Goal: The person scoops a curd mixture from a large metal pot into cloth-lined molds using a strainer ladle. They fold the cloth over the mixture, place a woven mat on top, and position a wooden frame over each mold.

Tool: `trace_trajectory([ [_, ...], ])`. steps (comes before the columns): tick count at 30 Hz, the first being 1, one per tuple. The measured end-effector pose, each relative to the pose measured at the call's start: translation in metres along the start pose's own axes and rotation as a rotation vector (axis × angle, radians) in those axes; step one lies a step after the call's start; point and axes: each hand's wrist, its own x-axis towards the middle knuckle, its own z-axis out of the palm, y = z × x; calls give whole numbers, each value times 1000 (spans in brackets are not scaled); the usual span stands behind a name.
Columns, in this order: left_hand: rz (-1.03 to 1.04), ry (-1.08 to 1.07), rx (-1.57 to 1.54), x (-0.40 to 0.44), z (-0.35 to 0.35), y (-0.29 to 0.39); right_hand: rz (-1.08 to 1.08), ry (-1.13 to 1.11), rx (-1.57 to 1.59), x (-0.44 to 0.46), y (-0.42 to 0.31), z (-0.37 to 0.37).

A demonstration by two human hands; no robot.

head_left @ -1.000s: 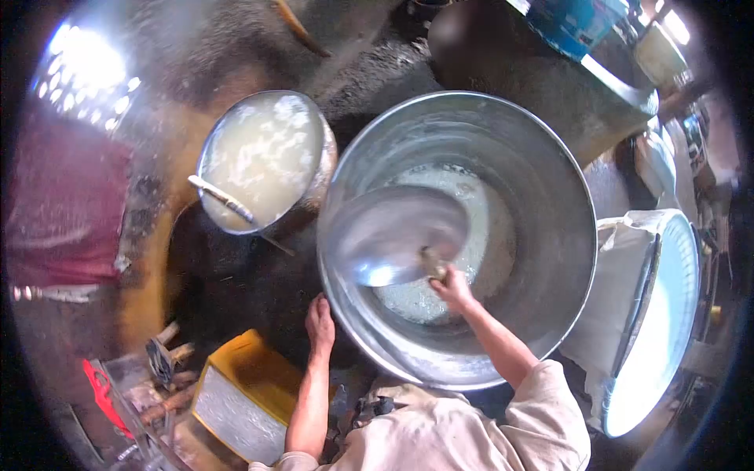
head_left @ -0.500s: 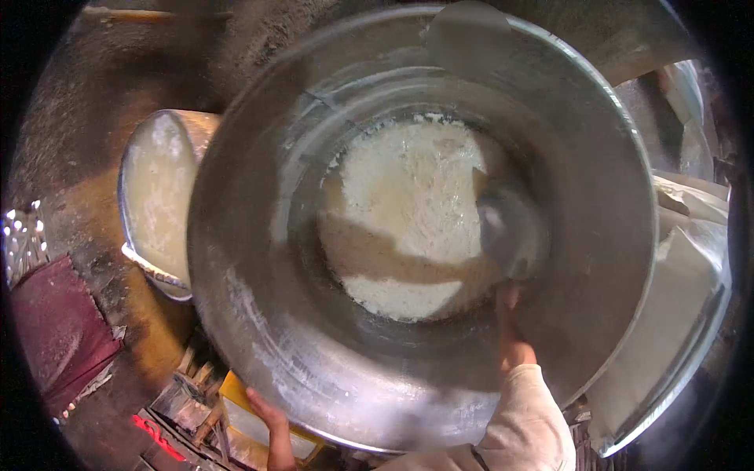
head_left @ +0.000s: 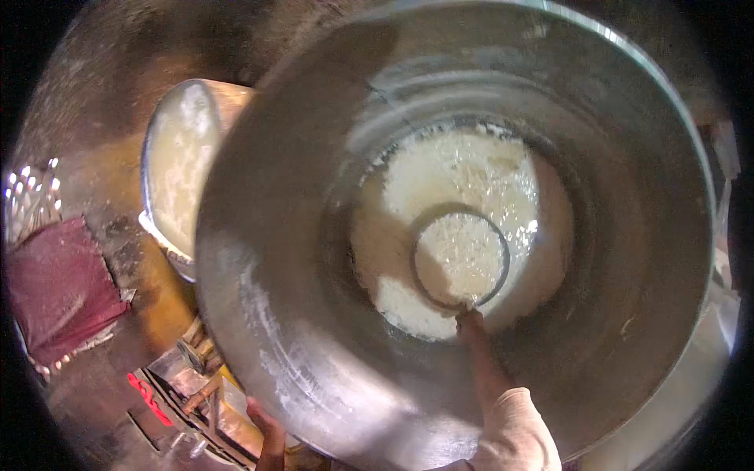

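A large round metal vat [head_left: 628, 337] fills most of the head view, with a frothy whitish liquid [head_left: 420, 165] at its bottom. My right hand [head_left: 471, 322] reaches down inside and is closed on the near rim of a round metal bowl [head_left: 505, 271]. Whitish liquid fills the bowl's mouth, which faces up; its sides are hidden. At the lower left, my left hand [head_left: 269, 432] is closed on the vat's outer rim, with part of the fingers hidden.
Left of the vat stands a tilted-looking container [head_left: 181, 165] of pale liquid. A maroon cloth [head_left: 59, 275] lies further left. Wooden pieces [head_left: 204, 392] and a red item [head_left: 149, 399] sit at the lower left. A large pale container [head_left: 675, 412] is partly hidden behind the vat's right side.
My right hand and the bowl have moved left from the vat's right side to the middle of the liquid. The bowl now shows whitish liquid in it. My left hand stays at the rim.
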Motion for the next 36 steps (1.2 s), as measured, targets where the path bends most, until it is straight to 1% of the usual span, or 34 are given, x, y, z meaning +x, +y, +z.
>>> trace_trajectory([
  [1,-28,35,36,1,-1,-7,-66,6,-92,-13,-11,-5],
  [2,-78,96,151,0,7,-7,-132,18,-185,-26,-23,-10],
  [3,-135,153,264,-4,9,-6,-139,17,-162,-45,-35,-13],
  [5,-75,3,266,-15,16,46,-92,-1,-101,-92,-83,-24],
  [6,-44,-135,174,-13,15,57,-37,-17,-64,-141,-139,-27],
  [7,-5,-271,84,-9,10,61,-276,-48,-343,-160,-148,-32],
  [8,82,-261,-9,-8,13,60,-543,9,-685,-179,-158,-37],
  [9,171,-247,-103,-6,15,55,-791,138,-955,-198,-167,-41],
  [11,291,-319,-24,6,8,39,-196,-99,-133,-284,-259,-35],
  [12,320,-307,-90,5,-3,39,-135,-162,-116,-313,-288,-39],
  [13,347,-293,-150,4,-18,34,-424,-373,-885,-303,-286,-60],
  [14,367,-275,-206,-1,-32,25,-909,-397,-1536,-292,-283,-82],
  [15,394,-281,-284,0,-52,8,-808,-417,-1699,-348,-325,-53],
  [16,380,-242,-295,1,-75,-13,-707,-450,-1864,-411,-372,-18],
  [17,361,-198,-299,1,-98,-37,-591,-368,-1768,-457,-391,10],
  [18,296,-137,-352,0,-121,-67,-482,-285,-1672,-499,-406,40],
  [20,193,10,-419,-5,-165,-142,-270,-143,-1460,-560,-417,95],
  [21,126,79,-431,-9,-185,-183,-171,-73,-1349,-576,-417,123],
  [24,-16,283,-428,-37,-253,-305,-113,-327,-1220,-569,-401,144],
  [25,-32,341,-318,-47,-269,-344,-141,-343,-1246,-577,-390,170],
  [26,-66,403,-208,-54,-281,-392,-174,-368,-1286,-585,-376,202],
  [27,-123,465,-90,-66,-295,-438,-146,-338,-1268,-588,-357,237],
  [28,-325,546,-21,-129,-328,-509,-92,-369,-1364,-594,-321,318],
  [29,-401,557,39,-139,-337,-532,-95,-420,-1333,-587,-291,332],
  [30,-533,478,44,-137,-350,-558,-108,-474,-1289,-565,-263,348],
  [31,-677,359,35,-142,-356,-571,20,-509,-1218,-560,-237,372],
  [32,-759,315,57,-137,-384,-588,150,-532,-1149,-557,-210,399],
  [33,-829,261,76,-143,-394,-598,278,-545,-1086,-552,-184,425],
  [34,-894,205,93,-144,-400,-610,263,-604,-1106,-576,-146,474],
  [35,-938,156,104,-143,-415,-612,193,-589,-1159,-572,-111,507],
  [36,-971,111,115,-147,-438,-606,131,-726,-1148,-571,-76,537],
])
